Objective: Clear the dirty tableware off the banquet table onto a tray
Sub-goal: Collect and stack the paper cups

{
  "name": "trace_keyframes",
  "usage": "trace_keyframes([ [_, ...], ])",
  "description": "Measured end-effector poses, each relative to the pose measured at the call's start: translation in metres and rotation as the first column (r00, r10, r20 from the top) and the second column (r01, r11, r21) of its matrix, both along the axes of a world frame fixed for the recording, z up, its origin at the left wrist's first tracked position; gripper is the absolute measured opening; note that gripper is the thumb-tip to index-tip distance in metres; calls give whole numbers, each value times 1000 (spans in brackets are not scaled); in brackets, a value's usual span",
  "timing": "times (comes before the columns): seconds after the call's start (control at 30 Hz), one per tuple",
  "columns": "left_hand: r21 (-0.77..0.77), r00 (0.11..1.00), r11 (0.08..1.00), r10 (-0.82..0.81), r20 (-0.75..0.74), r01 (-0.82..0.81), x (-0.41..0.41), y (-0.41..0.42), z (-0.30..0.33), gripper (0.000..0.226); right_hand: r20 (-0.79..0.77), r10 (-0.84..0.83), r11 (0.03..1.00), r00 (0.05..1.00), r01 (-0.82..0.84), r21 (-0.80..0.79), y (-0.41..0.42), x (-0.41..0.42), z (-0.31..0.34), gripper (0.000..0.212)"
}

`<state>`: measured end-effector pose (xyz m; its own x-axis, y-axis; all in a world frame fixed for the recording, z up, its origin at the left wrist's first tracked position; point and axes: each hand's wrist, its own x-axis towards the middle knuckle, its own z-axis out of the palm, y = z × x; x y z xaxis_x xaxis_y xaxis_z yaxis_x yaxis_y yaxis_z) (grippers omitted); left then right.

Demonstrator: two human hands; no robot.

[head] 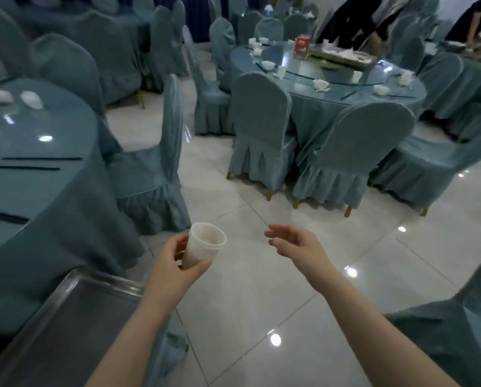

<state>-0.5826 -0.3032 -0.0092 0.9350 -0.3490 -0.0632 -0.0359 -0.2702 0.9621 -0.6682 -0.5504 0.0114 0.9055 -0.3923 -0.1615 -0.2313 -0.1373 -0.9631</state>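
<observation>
My left hand grips a white plastic cup, tilted with its mouth facing up and away, over the tiled floor. Just left of and below it lies a metal tray on a chair or stand at the bottom left. My right hand hovers open to the right of the cup, fingers spread, holding nothing. The near banquet table on the left carries dark chopsticks and a white bowl.
Blue-covered chairs ring the tables. A second round table at the back right holds white bowls, a red box and a loaded tray. People stand behind it. Shiny tiled floor lies between.
</observation>
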Motion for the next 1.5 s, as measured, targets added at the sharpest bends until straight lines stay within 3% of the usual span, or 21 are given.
trace_keyframes([
  [0.17, 6, 980, 980, 197, 19, -197, 79, -24, 4, 51, 12, 261, 965, 965, -262, 21, -28, 122, 3, 28],
  [0.27, -3, 964, 965, 263, 23, -263, 138, -50, 15, 48, 48, 257, 966, 965, -258, 18, -55, 186, 11, 26],
  [0.43, -59, 942, 941, 334, 26, -332, 231, -106, 34, 48, 81, 369, 923, 926, -355, -153, -111, 293, 44, 25],
  [0.63, -105, 907, 907, 416, 67, -408, 353, -182, 44, 43, 137, 434, 897, 890, -412, -160, -195, 437, 53, 24],
  [0.87, -180, 743, 735, 668, 31, -653, 477, -252, 49, 41, 142, 583, 812, 800, -579, -71, -261, 627, 59, 26],
  [1.13, -148, 526, 524, 850, 30, -839, 618, -274, 42, 37, 140, 673, 716, 726, -687, 121, -276, 831, 46, 27],
  [1.33, -177, 530, 525, 848, 22, -833, 787, -280, 40, 36, 130, 663, 718, 737, -675, 168, -292, 984, 47, 26],
  [1.5, -138, 580, 577, 815, 20, -805, 912, -292, 44, 40, 127, 645, 740, 754, -657, 142, -317, 1104, 54, 24],
])
